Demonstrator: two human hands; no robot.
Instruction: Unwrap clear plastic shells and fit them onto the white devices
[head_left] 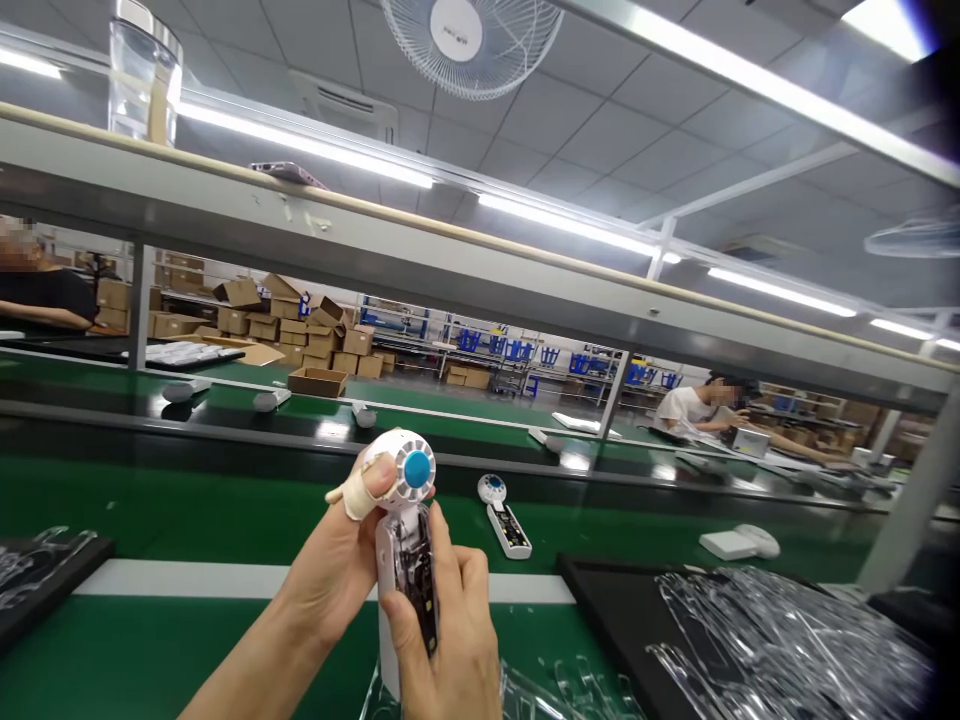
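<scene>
A white handheld fan point(388, 565) with a round head and a blue centre is held upright in front of me; its handle shows dark inner parts. My left hand point(341, 555), with tape round the thumb, grips the fan just below and behind its head. My right hand point(454, 625) has thumb and fingers round the handle, at a clear cover point(412, 535) over the inner parts. A similar fan with an exposed board point(510, 530) lies on the green surface beyond my right hand.
Clear plastic covers point(795, 640) fill a black tray point(607, 625) at right. Another black tray point(90, 555) stands at left. A white fan point(739, 542) lies at right. More fans line the belt point(247, 425). A shelf point(450, 235) crosses above; people sit beyond.
</scene>
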